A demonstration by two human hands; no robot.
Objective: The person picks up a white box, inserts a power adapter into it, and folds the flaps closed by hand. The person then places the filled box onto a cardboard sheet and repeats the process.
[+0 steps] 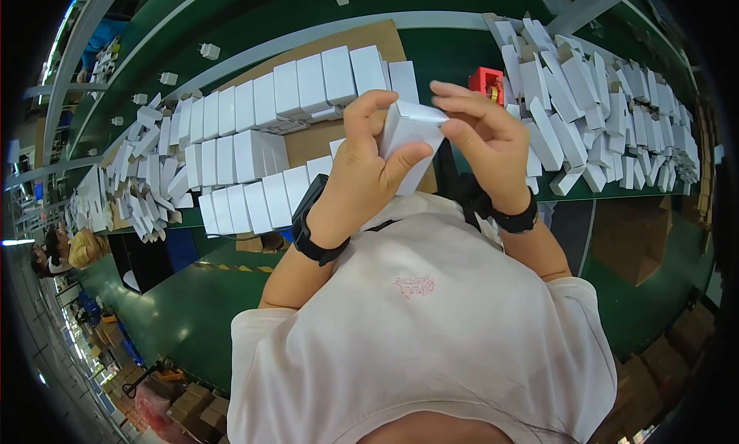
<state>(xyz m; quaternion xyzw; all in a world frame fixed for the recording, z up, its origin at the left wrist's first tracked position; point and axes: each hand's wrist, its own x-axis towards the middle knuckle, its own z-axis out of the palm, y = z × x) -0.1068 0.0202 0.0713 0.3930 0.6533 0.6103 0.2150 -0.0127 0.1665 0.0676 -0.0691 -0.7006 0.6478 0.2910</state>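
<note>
A small white carton is in front of my chest, its top end tilted toward the far side. My left hand grips it, with the thumb across the near face and the fingers around the left side. At its upper right corner my right hand has its thumb against the edge. The fingers of that hand are stretched out and apart over the carton's end. Beyond the left hand, rows of upright white cartons stand on a brown cardboard sheet.
A heap of white cartons covers the bench's right side, and another pile lies at the far left. A red fixture stands behind my right hand. Several white plug adapters sit beyond the pale rail.
</note>
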